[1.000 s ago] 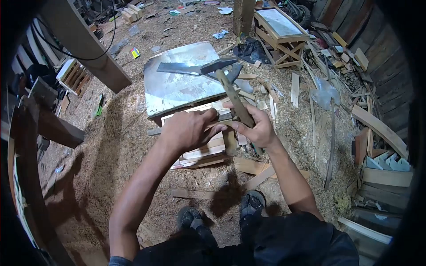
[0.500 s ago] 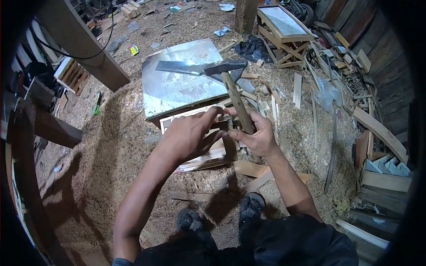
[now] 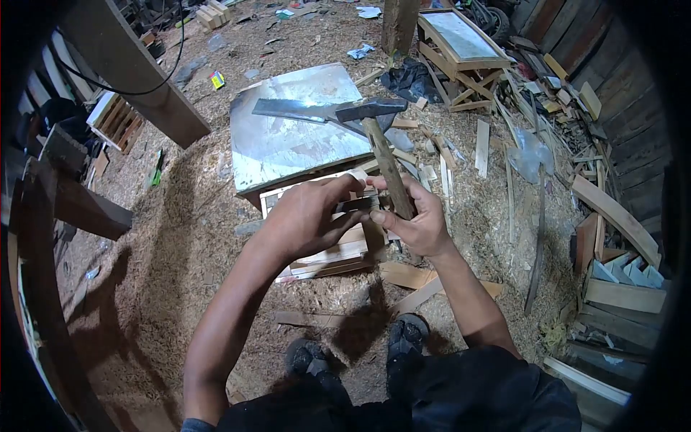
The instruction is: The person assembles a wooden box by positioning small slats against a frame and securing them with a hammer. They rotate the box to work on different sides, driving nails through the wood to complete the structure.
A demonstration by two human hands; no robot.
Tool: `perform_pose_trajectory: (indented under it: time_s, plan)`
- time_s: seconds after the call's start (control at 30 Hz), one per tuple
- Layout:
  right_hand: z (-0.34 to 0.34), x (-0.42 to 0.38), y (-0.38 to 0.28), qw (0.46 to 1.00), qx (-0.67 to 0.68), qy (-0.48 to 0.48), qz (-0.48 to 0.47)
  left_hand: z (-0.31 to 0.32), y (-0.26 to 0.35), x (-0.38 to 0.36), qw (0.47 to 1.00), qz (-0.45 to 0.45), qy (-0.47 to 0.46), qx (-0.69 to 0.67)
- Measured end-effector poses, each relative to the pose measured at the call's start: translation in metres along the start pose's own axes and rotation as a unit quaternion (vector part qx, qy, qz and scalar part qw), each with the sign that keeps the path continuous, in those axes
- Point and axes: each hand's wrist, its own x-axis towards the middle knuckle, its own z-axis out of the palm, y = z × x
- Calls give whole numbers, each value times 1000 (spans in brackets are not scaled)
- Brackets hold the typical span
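Observation:
In my right hand is a hammer, gripped by its rough wooden handle with the dark metal head pointing up and away from me. My left hand is closed, its fingertips and thumb meeting the right hand's fingertips; whatever lies between them is too small or hidden to make out. Below both hands stands a small frame of pale wooden slats, partly covered by the left hand. Just beyond it is a low box-like stand with a worn whitish top. A handsaw lies on that top, partly behind the hammer head.
Wood shavings cover the floor. Wooden posts stand at the left. Scrap strips and a curved board lie to the right. A wooden frame with a pale panel is at the back. Flat offcuts lie near my feet.
The hammer head has shifted slightly to the right and tilted a little. Both hands stay together in nearly the same place, with small finger movements.

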Motion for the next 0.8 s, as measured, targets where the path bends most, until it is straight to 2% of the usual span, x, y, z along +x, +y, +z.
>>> perform_pose_trajectory:
  time_s: [0.07, 0.17, 0.37, 0.57, 0.8]
  plan:
    - [-1, 0, -1, 1000, -28, -9, -2, -9, 14, -3, 999, -45, -15, 26]
    - [-1, 1, 1, 998, -38, -3, -40, -14, 7, -8, 997, -67, -23, 21]
    - [-2, 0, -3, 999, -47, -9, -13, -5, -4, -13, 996, 31, 36, 76]
    - [-3, -1, 5, 999, -32, 2, -34, 2, -8, -12, 993, 48, 47, 95]
    - [-5, 2, -8, 993, -109, -20, -41, -1, -6, -11, 995, 42, 32, 82]
